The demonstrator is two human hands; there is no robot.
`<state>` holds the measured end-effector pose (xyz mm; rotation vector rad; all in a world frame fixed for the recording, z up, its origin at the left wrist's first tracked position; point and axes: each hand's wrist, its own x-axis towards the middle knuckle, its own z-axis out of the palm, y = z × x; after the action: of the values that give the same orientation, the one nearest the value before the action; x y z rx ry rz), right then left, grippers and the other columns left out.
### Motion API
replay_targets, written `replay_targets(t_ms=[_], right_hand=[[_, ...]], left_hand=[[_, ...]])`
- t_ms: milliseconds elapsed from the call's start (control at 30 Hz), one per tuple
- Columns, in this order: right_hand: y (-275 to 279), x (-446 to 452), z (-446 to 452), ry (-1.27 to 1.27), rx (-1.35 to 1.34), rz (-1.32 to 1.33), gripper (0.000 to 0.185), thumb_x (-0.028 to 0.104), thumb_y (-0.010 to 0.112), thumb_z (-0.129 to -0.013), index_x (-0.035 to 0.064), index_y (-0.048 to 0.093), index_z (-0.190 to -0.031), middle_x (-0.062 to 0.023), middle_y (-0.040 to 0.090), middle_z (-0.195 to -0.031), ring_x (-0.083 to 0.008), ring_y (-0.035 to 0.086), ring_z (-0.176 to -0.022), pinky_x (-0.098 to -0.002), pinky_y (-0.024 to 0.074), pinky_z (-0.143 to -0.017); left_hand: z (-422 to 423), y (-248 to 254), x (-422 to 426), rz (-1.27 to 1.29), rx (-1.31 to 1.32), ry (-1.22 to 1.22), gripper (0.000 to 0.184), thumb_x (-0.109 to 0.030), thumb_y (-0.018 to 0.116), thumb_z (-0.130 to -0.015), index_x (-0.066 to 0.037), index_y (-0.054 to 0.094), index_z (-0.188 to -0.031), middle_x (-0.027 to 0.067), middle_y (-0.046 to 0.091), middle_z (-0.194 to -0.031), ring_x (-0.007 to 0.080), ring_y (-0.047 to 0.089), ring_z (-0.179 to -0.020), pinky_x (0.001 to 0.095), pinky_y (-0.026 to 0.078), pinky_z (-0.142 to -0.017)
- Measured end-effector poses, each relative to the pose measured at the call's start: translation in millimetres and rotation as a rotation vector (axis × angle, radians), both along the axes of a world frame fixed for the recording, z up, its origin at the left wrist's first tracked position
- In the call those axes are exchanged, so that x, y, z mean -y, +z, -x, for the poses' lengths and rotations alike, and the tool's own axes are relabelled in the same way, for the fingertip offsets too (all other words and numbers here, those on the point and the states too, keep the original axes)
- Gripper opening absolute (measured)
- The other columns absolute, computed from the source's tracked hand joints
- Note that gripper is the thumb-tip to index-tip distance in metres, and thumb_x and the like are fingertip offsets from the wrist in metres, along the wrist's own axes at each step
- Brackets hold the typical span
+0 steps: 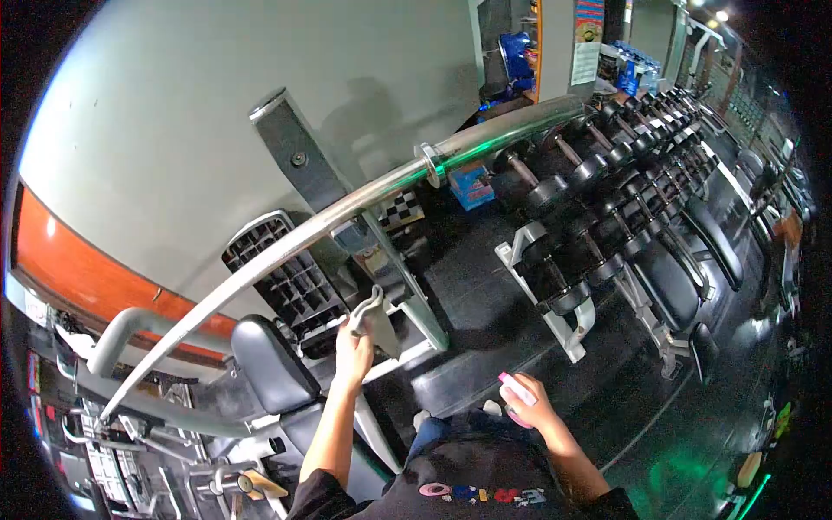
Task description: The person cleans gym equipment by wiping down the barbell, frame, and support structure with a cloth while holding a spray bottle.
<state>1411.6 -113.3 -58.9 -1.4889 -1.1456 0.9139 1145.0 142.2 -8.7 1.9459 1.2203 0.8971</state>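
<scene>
My left hand (354, 354) is closed on a folded grey-beige cloth (378, 324), which hangs from the fingers near the foot of a grey upright. Lower right of it, my right hand (536, 406) grips a small pink and white bottle (518, 392); its lower part is partly hidden by the fingers. A long metal barbell bar (286, 247) crosses the view above my left hand, with a metal collar (429, 165) around it. Beside my left forearm is a black padded bench (269, 364).
A rack of black dumbbells (542, 192) stands at the right, with black padded benches (663, 282) alongside. A black slotted holder (290, 277) leans near the wall. A blue box (472, 186) sits on the floor behind the bar.
</scene>
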Motion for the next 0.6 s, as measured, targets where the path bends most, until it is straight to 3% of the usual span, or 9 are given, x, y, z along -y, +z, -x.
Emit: replay_targets(t_ms=[33,100,167,333,433,600], right_hand=[[-9.1,0.7,-8.0,0.012,0.063,0.017,0.018,0.02,0.064,-0.089,0.0027,0.061,-0.084,-0.0064,0.056,-0.075,-0.0203,0.058,-0.069,-0.0333,0.0461,-0.064],[-14.8,-1.9,-20.9,0.04,0.092,0.013,0.019,0.022,0.066,-0.088,0.0032,0.062,-0.086,-0.0062,0.058,-0.077,-0.0189,0.06,-0.072,-0.0328,0.0472,-0.066],[-11.1,-9.9,-26.1,0.036,0.028,0.054,0.02,0.023,0.067,-0.088,0.0033,0.063,-0.087,-0.0065,0.059,-0.079,-0.0189,0.06,-0.073,-0.0325,0.0476,-0.067],[-10.7,-43.0,-27.3,0.066,-0.07,-0.007,0.02,0.023,0.067,-0.089,0.0034,0.064,-0.092,-0.007,0.062,-0.081,-0.0195,0.062,-0.075,-0.0321,0.0485,-0.069],[0.2,-62.4,-19.6,0.079,-0.054,-0.11,0.02,0.023,0.067,-0.089,0.0035,0.063,-0.092,-0.0063,0.062,-0.079,-0.0176,0.062,-0.073,-0.0317,0.0483,-0.068],[-20.0,-79.7,-8.9,0.186,-0.195,0.038,0.026,0.029,0.067,-0.089,0.0049,0.063,-0.095,-0.0079,0.064,-0.078,-0.0132,0.059,-0.071,-0.0315,0.0463,-0.065]], left_hand=[[8.6,-6.3,10.4,0.322,0.044,0.108,0.032,-0.029,0.049,-0.101,-0.007,0.061,-0.12,0.0084,0.064,-0.111,0.0216,0.058,-0.101,0.0362,0.043,-0.093],[10.4,-51.4,29.2,0.41,0.518,0.312,0.037,-0.037,0.051,-0.1,-0.009,0.057,-0.125,0.0036,0.061,-0.112,0.0163,0.055,-0.102,0.0346,0.044,-0.092],[6.9,-38.8,50.5,0.732,0.647,0.427,0.046,-0.041,0.054,-0.098,-0.009,0.05,-0.131,0.0057,0.054,-0.13,0.0177,0.05,-0.119,0.035,0.042,-0.098],[8.1,-28.7,70.3,0.967,1.078,0.481,0.058,-0.047,0.054,-0.096,-0.009,0.044,-0.138,0.0091,0.049,-0.139,0.0281,0.048,-0.126,0.0465,0.038,-0.106],[7.1,-23.3,74.2,0.923,1.107,0.443,0.061,-0.05,0.053,-0.095,-0.01,0.043,-0.139,0.0101,0.048,-0.14,0.0294,0.047,-0.128,0.0474,0.037,-0.108],[-2.0,-13.5,86.4,0.991,1.157,0.399,0.06,-0.049,0.052,-0.095,-0.01,0.044,-0.139,0.0091,0.05,-0.14,0.0294,0.048,-0.127,0.0477,0.036,-0.108]])
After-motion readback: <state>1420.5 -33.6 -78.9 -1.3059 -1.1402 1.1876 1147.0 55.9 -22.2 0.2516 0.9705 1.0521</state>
